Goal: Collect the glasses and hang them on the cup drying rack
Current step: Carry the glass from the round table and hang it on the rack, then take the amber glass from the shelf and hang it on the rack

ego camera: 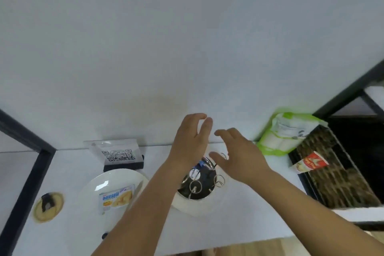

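Note:
The cup drying rack (pixel 196 185) stands on the white table below my hands. It is shiny metal wire with looped arms on a round dark base. My left hand (pixel 192 141) hovers above its far side with fingers spread and curled, holding nothing. My right hand (pixel 239 156) hovers just right of it, also with fingers apart and empty. Both hands cover part of the rack. No glass is in view, and I cannot tell whether any hangs on the rack.
A white plate (pixel 91 189) with a snack packet (pixel 116 197) lies to the left, behind it a QR code stand (pixel 118 156). A green-edged bag (pixel 286 133) leans on the wall at right, beside a dark woven basket (pixel 336 176). A round coaster (pixel 48 207) lies far left.

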The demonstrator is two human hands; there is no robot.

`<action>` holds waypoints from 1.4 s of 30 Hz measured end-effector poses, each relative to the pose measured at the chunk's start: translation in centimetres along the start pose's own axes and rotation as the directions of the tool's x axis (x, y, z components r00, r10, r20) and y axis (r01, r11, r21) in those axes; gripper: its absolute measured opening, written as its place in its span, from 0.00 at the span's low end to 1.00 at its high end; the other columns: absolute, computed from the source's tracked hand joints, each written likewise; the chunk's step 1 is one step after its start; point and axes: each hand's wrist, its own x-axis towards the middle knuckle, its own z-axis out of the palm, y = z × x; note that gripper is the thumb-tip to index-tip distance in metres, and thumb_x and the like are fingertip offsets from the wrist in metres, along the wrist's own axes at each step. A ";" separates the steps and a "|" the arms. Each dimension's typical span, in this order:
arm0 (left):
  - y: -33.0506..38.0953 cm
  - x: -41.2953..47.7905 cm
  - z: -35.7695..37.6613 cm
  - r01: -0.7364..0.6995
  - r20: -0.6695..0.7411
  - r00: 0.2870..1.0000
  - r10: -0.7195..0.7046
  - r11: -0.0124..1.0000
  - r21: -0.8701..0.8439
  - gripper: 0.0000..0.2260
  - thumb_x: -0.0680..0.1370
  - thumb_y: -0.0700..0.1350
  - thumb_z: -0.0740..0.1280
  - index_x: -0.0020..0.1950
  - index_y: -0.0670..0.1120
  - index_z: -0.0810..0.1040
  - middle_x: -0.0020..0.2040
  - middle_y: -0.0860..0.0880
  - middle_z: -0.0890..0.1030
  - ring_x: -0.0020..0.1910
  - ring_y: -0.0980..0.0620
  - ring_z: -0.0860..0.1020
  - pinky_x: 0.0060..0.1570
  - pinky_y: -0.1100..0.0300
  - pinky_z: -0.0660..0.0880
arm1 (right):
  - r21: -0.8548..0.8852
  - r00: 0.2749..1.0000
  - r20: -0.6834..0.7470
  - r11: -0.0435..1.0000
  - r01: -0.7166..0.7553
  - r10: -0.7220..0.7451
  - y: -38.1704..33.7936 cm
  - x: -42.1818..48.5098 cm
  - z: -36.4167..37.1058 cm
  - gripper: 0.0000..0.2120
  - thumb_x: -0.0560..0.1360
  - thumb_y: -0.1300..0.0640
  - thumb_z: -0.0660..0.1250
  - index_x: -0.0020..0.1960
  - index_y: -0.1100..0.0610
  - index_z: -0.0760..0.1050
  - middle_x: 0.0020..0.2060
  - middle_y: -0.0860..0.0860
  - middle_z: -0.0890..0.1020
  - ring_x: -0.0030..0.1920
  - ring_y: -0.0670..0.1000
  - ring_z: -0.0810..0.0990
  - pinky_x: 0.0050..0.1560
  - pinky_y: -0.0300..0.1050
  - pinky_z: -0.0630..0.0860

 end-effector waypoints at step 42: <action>35.1 -14.7 74.8 -0.773 0.612 0.501 0.612 0.634 -0.002 0.24 0.78 0.54 0.65 0.74 0.52 0.68 0.79 0.49 0.61 0.78 0.48 0.57 0.73 0.46 0.62 | 0.056 0.597 -0.396 0.667 -0.743 0.698 61.2 -49.2 -26.1 0.32 0.79 0.35 0.56 0.79 0.44 0.53 0.80 0.49 0.54 0.79 0.53 0.52 0.73 0.53 0.62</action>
